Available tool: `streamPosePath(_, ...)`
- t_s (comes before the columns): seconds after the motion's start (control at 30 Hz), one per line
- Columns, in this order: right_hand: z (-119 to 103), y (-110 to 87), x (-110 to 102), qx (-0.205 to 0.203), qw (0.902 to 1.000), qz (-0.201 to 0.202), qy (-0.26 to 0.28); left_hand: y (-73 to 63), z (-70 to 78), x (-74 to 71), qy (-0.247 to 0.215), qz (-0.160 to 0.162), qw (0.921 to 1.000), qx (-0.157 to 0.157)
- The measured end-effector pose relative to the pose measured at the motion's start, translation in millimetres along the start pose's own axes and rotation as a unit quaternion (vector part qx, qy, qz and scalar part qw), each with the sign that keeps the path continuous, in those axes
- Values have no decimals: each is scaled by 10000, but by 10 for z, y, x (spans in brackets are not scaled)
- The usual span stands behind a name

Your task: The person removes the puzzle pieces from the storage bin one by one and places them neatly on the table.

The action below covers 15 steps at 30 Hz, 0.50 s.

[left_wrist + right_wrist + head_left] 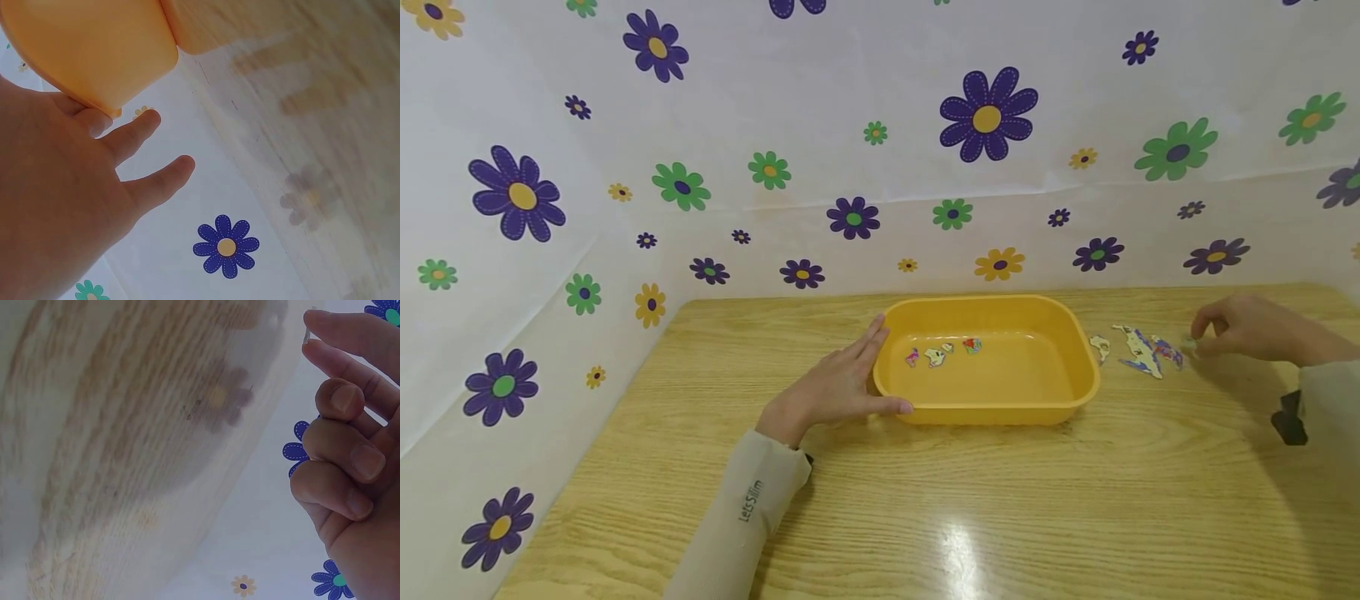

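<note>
A yellow plastic tub [985, 414] stands on the table. My left hand [838, 385] rests against its left end, thumb along the front rim and fingers reaching up the side; the left wrist view shows this hand [69, 181] with mostly straight fingers near the tub's wall [94, 50]. Off to the right, my right hand [1251, 329] pinches a small thin pale cutout [1189, 344] between thumb and index finger. It appears edge-on [307, 334] in the right wrist view, where the other fingers of the right hand [350, 462] curl inward.
Inside the tub lie several small cutouts, among them a pink one [912, 357], a whitish one [934, 358] and a red-and-green one [972, 345]. Between tub and right hand lie a pale cutout [1101, 347] and larger blue-and-cream ones [1141, 351]. Flower-printed cloth [820, 108] hangs behind the table.
</note>
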State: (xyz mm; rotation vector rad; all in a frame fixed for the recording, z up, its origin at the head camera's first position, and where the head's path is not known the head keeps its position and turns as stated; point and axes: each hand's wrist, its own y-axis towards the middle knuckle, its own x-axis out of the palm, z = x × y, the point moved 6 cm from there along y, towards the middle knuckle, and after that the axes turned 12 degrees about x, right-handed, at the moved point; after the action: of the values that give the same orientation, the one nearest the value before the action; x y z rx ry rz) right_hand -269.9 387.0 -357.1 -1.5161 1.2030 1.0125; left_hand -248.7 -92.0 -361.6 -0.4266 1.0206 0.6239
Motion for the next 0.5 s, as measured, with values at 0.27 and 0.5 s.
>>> streamPosePath(0.27,-53,-14,-89,-17,9998,183,-41,3,-2,2,18,-7,10000,-17)
streamPosePath(0.5,-308,9,-282,-237,9987,451,-53,-2,30,-11,13,15,10000,28)
